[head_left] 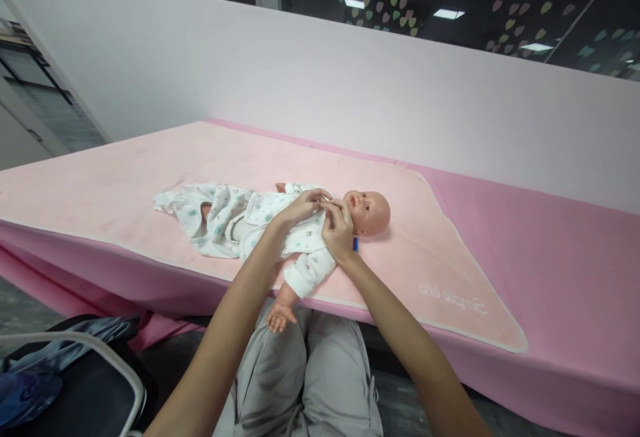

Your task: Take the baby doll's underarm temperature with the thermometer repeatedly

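A baby doll (373,214) lies on its back on a light pink mat (400,270), head to the right. It wears a white patterned outfit (260,210), with the leg part loose and rumpled at the left. My left hand (305,205) is at the outfit's neckline, fingers bent and pressed together on the cloth. Close against it, just below the doll's chin, my right hand (339,227) pinches the collar area. What exactly lies between the fingertips is too small to tell. One doll arm (283,310) hangs over the mat's front edge; a small blue piece (355,244) shows beside my right wrist.
A pink cloth (565,257) covers the table beneath the mat. Behind it stands a white partition (350,84), with dark glass above. At the lower left is a chair (95,370) with blue fabric on it. My legs are under the front edge.
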Motion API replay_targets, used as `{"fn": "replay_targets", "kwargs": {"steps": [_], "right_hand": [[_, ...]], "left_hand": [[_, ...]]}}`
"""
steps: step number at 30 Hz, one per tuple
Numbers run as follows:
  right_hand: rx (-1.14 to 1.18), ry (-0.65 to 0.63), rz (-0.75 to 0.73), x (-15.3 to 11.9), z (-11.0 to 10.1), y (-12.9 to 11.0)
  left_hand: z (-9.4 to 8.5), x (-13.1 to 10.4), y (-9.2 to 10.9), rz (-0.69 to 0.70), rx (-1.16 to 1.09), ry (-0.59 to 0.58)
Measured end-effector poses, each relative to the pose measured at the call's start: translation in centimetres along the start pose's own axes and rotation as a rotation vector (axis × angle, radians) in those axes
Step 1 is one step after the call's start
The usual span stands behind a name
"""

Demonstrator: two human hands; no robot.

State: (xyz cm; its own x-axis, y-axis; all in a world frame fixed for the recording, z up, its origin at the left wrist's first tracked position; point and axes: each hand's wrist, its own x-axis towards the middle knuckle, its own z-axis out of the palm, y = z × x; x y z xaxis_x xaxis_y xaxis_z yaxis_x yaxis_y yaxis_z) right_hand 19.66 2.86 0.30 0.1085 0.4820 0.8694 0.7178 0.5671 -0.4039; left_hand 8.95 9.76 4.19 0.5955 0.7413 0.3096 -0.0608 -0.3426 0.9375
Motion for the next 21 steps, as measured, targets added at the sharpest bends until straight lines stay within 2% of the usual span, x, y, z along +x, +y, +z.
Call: {"fn": "replay_targets", "kwargs": {"steps": [7,11,15,18,21], "right_hand": [[-0.076,0.068,-0.04,-0.1,-0.1,-0.3],[-0.09,0.049,0.012,-0.1,-0.1,-0.1],[-0.062,0.044,0.013,-0.1,0.0,0.0],[-0.118,0.089,-0.031,-0.2,0.1,0.1],[-0.122,0.123,-0.076,-0.4,0.1,0.1]], "left_hand": [[0.1,-0.7,1.1,0.009,-0.058,-0.011],[0.1,-0.9,1.5,0.026,-0.059,-0.041],[0.1,-0.8,1.4,0.015,-0.038,-0.003],[-0.2,-0.5,1.0,0.01,-0.138,0.111],[-0.8,-0.4,0.7,0.081,-0.354,0.345]]}}
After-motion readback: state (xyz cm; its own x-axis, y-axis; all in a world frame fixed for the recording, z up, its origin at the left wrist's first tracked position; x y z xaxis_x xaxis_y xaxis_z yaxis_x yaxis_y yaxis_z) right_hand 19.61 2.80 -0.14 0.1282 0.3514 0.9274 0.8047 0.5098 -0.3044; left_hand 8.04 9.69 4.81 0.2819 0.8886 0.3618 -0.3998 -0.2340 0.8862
